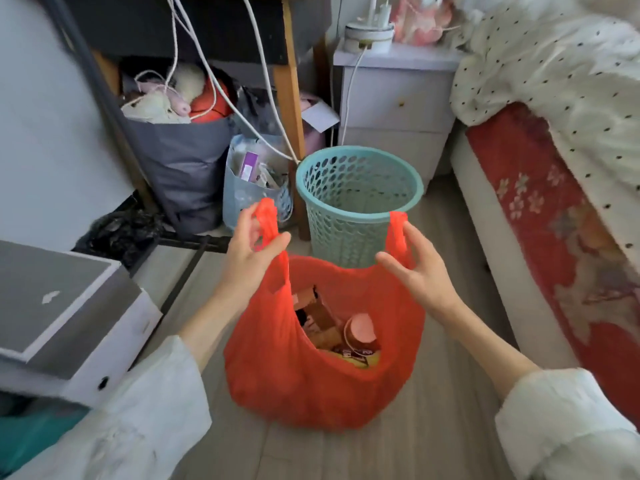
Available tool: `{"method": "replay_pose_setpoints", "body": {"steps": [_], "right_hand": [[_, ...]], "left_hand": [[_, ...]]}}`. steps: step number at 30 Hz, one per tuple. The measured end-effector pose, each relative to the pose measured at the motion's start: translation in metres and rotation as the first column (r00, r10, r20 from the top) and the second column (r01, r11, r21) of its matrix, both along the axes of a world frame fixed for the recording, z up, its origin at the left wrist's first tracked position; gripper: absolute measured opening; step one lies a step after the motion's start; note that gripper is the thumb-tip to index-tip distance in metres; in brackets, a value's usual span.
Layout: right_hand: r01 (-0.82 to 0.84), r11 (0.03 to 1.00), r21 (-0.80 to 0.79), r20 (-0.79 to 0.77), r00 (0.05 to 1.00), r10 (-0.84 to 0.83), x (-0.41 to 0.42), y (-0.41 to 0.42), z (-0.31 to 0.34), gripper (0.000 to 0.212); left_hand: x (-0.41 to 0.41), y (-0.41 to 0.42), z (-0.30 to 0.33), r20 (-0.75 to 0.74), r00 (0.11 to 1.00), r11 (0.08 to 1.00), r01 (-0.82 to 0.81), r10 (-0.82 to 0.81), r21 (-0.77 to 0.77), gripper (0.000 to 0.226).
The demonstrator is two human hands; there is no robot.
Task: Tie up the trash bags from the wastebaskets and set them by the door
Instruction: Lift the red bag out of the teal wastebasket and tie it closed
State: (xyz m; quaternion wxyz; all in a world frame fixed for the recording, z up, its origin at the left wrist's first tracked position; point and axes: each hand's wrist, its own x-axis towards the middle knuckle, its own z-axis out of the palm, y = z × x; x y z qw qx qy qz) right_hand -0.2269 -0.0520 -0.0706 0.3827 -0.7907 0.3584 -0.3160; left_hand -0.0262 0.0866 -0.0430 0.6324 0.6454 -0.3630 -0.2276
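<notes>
Head view, one frame.

Hands, two, both bare, white sleeves pushed up the forearms. Left hand [254, 242]: fingers curled through the left handle loop [267, 216] of the bag, loop pinched against the thumb and pulled upward. Right hand [414, 263]: fingers spread and half open, held against the right handle loop [398, 233]; whether that loop is truly gripped or merely touched cannot be told.

Trash bag [277, 382], one, red-orange plastic, resting on the pale wood floor [433, 441] between the forearms, mouth wide open. Contents partly visible: one pink-topped cup [360, 332], brown cardboard scraps, wrappers; exact count unclear.

Wastebasket [346, 233], one, teal, perforated, upright, unlined, just behind the bag.

Other containers, left of wastebasket: one pale blue bag [242, 199] of small packets; one grey fabric bag [183, 161] stuffed with soft items; one black plastic bag [121, 230] on the floor.

Furniture: one white nightstand [398, 105] with two drawers; one bed [540, 188] at right, red patterned cover, dotted white quilt; one white box [69, 327] at lower left.

Cables, white, several, hanging under the desk.
</notes>
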Motion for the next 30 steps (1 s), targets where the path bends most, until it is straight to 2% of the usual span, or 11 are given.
{"method": "replay_pose_setpoints", "body": {"steps": [3,6,9,12,15,19,22,25,27,28,30], "right_hand": [[-0.039,0.999,0.028,0.072,0.997,0.037,-0.001,0.0,-0.003,0.067],[-0.04,0.998,0.043,0.107,0.994,0.035,0.001,0.006,0.003,0.058],[-0.055,0.996,0.064,0.128,0.991,0.046,0.002,0.014,0.012,0.035],[0.025,0.988,0.154,0.233,0.971,-0.061,0.004,0.021,0.006,0.001],[0.105,0.969,0.224,0.268,0.949,-0.165,0.001,0.023,-0.002,0.029],[0.126,0.975,0.182,0.248,0.954,-0.169,-0.015,0.023,-0.015,0.058],[0.261,0.952,0.162,0.229,0.928,-0.294,-0.026,0.02,-0.025,0.058],[0.342,0.931,0.128,0.208,0.909,-0.362,-0.03,0.019,-0.031,0.051],[0.311,0.937,0.16,0.187,0.922,-0.339,-0.033,0.018,-0.038,0.055],[0.251,0.949,0.193,0.167,0.944,-0.283,-0.035,0.016,-0.044,0.065],[0.11,0.963,0.247,0.085,0.987,-0.135,-0.035,0.012,-0.057,0.103]], "left_hand": [[-0.004,0.0,-0.012,-0.041,0.998,0.999,0.04,-0.041,-0.011,0.054],[-0.008,0.001,-0.014,-0.032,0.999,0.999,0.016,-0.018,-0.045,0.038],[-0.011,0.003,-0.015,-0.001,1.0,0.999,-0.019,0.019,-0.03,0.025],[-0.011,0.005,-0.021,-0.041,0.998,0.998,-0.051,0.049,-0.048,0.021],[-0.009,0.005,-0.029,-0.118,0.99,0.995,-0.082,0.075,-0.054,0.004],[-0.003,0.005,-0.038,-0.181,0.98,0.99,-0.105,0.086,-0.099,0.008],[0.003,0.004,-0.043,-0.201,0.976,0.988,-0.107,0.083,-0.115,0.009],[0.011,0.004,-0.051,-0.155,0.985,0.992,-0.087,0.072,-0.09,0.019],[0.012,0.007,-0.056,-0.14,0.989,0.997,-0.063,0.056,-0.048,0.029],[0.011,0.009,-0.058,-0.146,0.989,0.999,-0.043,0.038,-0.026,0.034],[0.008,0.016,-0.065,-0.131,0.991,0.998,0.019,-0.012,0.052,0.039]]}}
